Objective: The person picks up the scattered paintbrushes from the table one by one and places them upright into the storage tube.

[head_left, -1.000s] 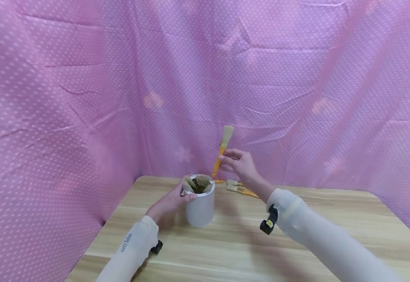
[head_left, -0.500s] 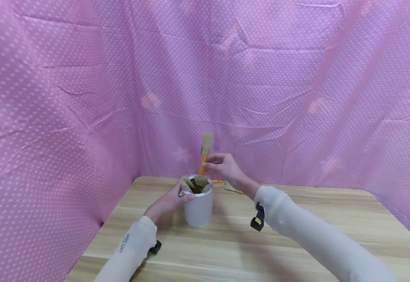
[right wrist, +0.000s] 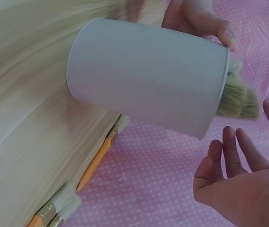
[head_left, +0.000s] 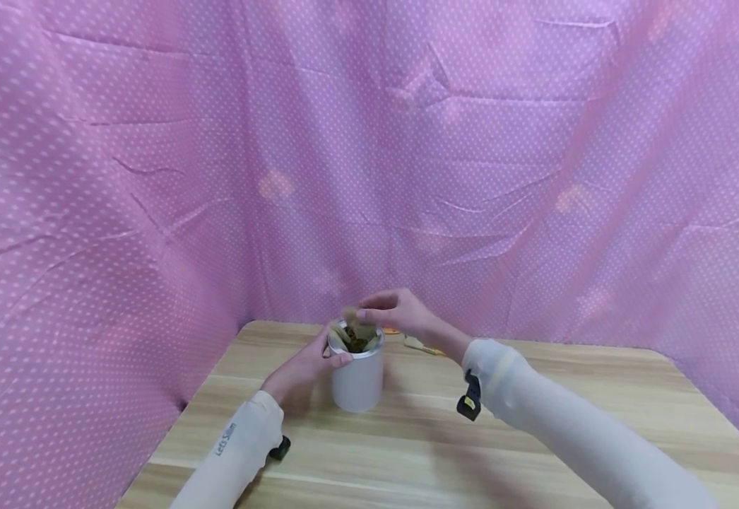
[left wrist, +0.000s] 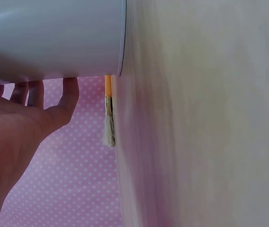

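A white metal can (head_left: 359, 382) stands on the wooden table (head_left: 471, 445) with several brushes (head_left: 355, 334) in it, bristles up. My left hand (head_left: 312, 360) holds the can near its rim, thumb on the front. My right hand (head_left: 385, 311) hovers just over the can's mouth with its fingers loose and nothing in them. The right wrist view shows those relaxed fingers (right wrist: 229, 156) apart from the bristles (right wrist: 238, 97) that stick out of the can (right wrist: 144, 75). The left wrist view shows my left palm (left wrist: 16, 127) against the can's side (left wrist: 54, 38).
Loose orange-handled brushes (head_left: 422, 346) lie on the table behind the can, near the back edge (right wrist: 94, 163) (left wrist: 108, 118). Pink dotted cloth (head_left: 153, 177) closes off the back and both sides. Bare tabletop stretches to the front and right.
My right hand carried the orange-handled brush left and down into the can, then let go of it. The left hand stayed on the can.
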`<state>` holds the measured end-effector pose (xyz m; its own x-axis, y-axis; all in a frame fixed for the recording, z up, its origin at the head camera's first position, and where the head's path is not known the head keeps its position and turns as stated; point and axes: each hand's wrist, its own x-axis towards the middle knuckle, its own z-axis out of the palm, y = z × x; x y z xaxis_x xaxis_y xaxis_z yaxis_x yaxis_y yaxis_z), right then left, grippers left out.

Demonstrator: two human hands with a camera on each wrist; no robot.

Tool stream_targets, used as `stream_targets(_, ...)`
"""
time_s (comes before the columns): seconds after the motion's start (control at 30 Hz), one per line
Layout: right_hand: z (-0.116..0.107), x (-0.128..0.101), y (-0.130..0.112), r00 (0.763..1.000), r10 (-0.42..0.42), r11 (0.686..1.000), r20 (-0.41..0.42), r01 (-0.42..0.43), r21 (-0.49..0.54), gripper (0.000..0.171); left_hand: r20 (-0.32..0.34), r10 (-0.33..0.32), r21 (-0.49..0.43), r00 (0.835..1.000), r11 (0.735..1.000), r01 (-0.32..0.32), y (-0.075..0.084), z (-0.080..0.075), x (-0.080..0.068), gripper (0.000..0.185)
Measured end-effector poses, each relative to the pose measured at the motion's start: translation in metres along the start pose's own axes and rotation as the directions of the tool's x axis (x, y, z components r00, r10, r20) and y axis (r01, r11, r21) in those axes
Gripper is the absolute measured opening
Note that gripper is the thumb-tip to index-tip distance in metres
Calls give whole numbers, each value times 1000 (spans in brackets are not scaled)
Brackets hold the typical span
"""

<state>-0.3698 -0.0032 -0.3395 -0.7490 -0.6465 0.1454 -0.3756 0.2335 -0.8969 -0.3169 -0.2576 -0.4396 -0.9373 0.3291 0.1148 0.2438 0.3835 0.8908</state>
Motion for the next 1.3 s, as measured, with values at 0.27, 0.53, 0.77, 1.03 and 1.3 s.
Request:
stream_targets(0.27, -18, -10, 15, 987, 25, 999, -158, -28, -16, 48, 23, 82, 7, 996, 997, -82, -4, -6, 4, 84)
stream_targets(0.53, -65, -44, 62, 972, 111, 992, -207, -120, -29, 53, 22, 68, 12, 997, 998, -68, -6, -10, 3, 84)
stream_targets(0.77, -111, -77, 111, 949, 174, 952, -262, -230, -203, 43, 14, 74, -6, 997, 997, -74, -1, -11, 7, 85)
stream_targets(1.03, -130, -103, 161, 997, -72, 849, -38, 41, -527, 22, 13, 21, 6, 1000, 1000, -21, -7, -5, 1, 86)
stream_targets(1.3, -145, -109, 185, 874, -393, 542, 285, 471, -696, 42, 2, 56, 33, 998, 998, -56, -8, 3, 3, 87)
